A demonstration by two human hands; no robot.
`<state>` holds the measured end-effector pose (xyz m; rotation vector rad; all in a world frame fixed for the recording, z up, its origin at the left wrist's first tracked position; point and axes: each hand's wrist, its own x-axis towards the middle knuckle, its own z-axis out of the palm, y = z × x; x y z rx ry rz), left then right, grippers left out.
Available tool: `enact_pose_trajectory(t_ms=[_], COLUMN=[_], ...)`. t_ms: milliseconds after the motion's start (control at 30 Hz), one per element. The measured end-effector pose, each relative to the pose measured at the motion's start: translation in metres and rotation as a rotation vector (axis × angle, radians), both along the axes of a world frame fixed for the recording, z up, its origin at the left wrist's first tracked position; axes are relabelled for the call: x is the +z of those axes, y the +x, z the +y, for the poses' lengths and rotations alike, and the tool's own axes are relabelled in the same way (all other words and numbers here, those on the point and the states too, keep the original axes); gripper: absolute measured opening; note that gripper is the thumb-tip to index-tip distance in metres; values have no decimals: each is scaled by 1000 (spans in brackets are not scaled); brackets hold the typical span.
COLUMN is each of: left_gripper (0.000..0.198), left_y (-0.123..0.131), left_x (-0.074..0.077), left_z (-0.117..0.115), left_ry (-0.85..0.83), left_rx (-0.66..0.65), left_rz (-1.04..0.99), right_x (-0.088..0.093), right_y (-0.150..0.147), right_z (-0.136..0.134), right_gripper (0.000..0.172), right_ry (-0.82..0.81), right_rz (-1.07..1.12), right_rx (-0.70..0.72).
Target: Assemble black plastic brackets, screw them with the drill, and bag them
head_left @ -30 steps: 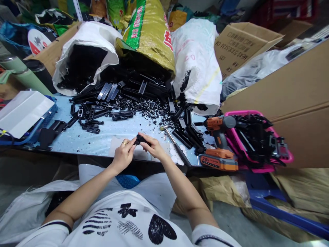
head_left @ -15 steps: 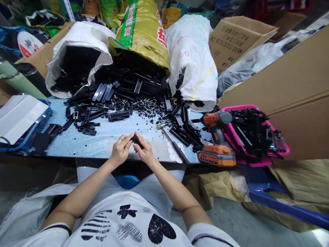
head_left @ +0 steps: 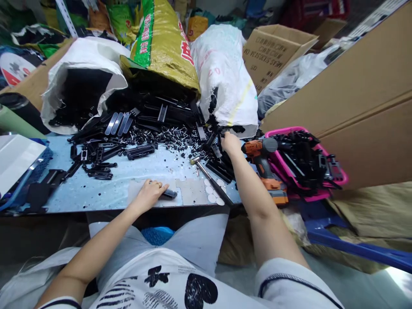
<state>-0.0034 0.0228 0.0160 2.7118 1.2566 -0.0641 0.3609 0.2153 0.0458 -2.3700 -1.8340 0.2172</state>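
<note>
My left hand [head_left: 150, 195] rests low at the table's front edge, its fingers closed on a small black plastic part [head_left: 169, 194] that lies against a grey plate [head_left: 193, 192]. My right hand [head_left: 231, 144] is stretched forward to the black parts at the mouth of the right white sack [head_left: 225, 77]. Its fingertips are hidden among those parts, so their grip does not show. Between the hands lies a hammer [head_left: 210, 177] with a brass-coloured head and dark handle. Loose metal pins [head_left: 167, 136] are scattered behind it.
An orange cordless drill [head_left: 262, 161] stands beside my right forearm, next to a pink basket [head_left: 343, 175] full of black parts. More black parts [head_left: 99, 156] lie left, near a blue basket [head_left: 45, 161]. A yellow-green sack [head_left: 167, 43] and a left white sack [head_left: 86, 51] stand behind.
My hands were together around the black part at the table's front. My right hand has let go and moved forward and right; my left has put the part down on the table, still holding it.
</note>
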Motion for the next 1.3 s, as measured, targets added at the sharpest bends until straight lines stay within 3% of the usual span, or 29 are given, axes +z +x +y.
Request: enact_pose_trajectory(t_ms=[133, 333, 500, 633, 700, 767, 833, 900, 967, 1067, 1167, 1233, 1300], left_gripper=[43, 43, 40, 39, 45, 49, 51, 48, 41, 33, 23, 20, 23], left_y=[2, 5, -6, -16, -15, -10, -5, 1, 9, 28, 48, 51, 43], left_x=[1, -6, -17, -20, -17, -11, -2, 5, 9, 10, 5, 1, -3], left_z=[-3, -8, -9, -10, -5, 3, 12, 19, 19, 6, -11, -16, -14], left_ry=[84, 112, 97, 67, 9, -174, -482, -743, -799, -536, -102, 150, 271], left_rx=[179, 224, 302, 379, 475, 626, 743, 787, 802, 833, 773, 662, 538], left_rz=[76, 105, 62, -290, -624, -1030, -1419, -1676, -1766, -1729, -1541, -1308, -1008], right_x=[-4, -12, 1, 18, 17, 8, -7, -20, -27, -26, -23, -20, -15], right_y=[14, 3, -4, -20, -38, -65, -97, -128, -151, -173, -185, -186, -177], right_z=[25, 67, 65, 11, -39, -100, -159, -203, -227, -230, -222, -220, -218], right_gripper=[38, 31, 29, 28, 28, 26, 22, 23, 30, 46, 58, 58, 51], right_ry=[-13, 65, 198, 392, 465, 521, 568, 490, 338, -58, -417, -409, -298], right_rz=[8, 33, 11, 20, 44, 111, 342, 563, 895, 1349, 1511, 1416, 1133], right_rx=[7, 59, 187, 218, 266, 384, 663, 890, 904, 557, 352, 361, 437])
